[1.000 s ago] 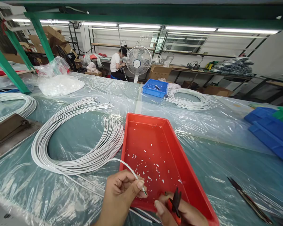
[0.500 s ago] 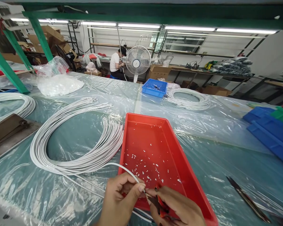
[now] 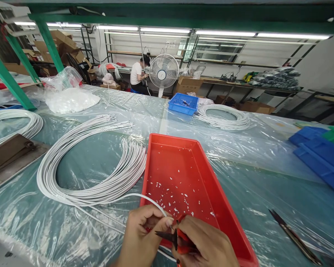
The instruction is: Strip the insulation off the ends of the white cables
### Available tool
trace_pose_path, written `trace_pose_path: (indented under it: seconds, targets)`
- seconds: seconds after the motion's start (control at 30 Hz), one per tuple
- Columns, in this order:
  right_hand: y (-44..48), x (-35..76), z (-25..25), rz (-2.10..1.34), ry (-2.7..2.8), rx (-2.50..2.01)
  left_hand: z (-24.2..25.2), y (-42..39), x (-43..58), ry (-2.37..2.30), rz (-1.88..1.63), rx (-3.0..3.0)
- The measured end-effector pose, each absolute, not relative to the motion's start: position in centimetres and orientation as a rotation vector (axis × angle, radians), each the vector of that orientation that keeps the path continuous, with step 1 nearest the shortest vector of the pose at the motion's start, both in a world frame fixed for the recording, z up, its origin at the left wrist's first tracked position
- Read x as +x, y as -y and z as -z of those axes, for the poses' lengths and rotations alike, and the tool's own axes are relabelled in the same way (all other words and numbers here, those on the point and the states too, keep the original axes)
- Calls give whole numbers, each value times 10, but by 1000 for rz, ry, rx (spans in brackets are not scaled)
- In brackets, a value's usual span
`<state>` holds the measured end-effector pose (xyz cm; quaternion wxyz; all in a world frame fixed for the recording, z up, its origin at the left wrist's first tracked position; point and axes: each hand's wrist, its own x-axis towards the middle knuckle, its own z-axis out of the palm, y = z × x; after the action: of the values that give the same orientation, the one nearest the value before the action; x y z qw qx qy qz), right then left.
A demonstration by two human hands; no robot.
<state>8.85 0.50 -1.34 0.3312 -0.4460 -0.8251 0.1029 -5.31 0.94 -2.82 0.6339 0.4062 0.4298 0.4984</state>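
Observation:
My left hand (image 3: 144,231) pinches a white cable (image 3: 153,201) near its end between thumb and forefinger. That cable arcs over from the coil of white cables (image 3: 58,193) on the left. My right hand (image 3: 208,241) is closed around a small pair of red-handled cutting pliers (image 3: 176,237) with dark, pointed jaws. The jaws point left, across my left thumb and just below the cable end. Both hands are over the near end of a red tray (image 3: 172,155) with small white scraps scattered on its floor. My fingers partly hide the cable tip and the handles.
Tweezers (image 3: 293,235) lie on the plastic-covered table to the right. Blue bins (image 3: 320,159) stand at the right edge. Farther back are a blue tray (image 3: 183,104), another cable coil (image 3: 225,118) and a fan (image 3: 163,74). A person (image 3: 137,76) sits beyond the table.
The pliers have turned in my right hand, so their jaws now point left across my left thumb instead of up at the cable end. My left hand keeps its pinch.

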Motion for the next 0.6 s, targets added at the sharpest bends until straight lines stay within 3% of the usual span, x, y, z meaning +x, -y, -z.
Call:
trace_pose_path:
  seconds: [0.37, 0.6]
  targets:
    - [-7, 91, 22, -439, 1941, -1282, 26, -10, -54, -881, -1143, 881]
    - [-4, 98, 20, -744, 1951, -1287, 27, -11, -54, -871, -1154, 839]
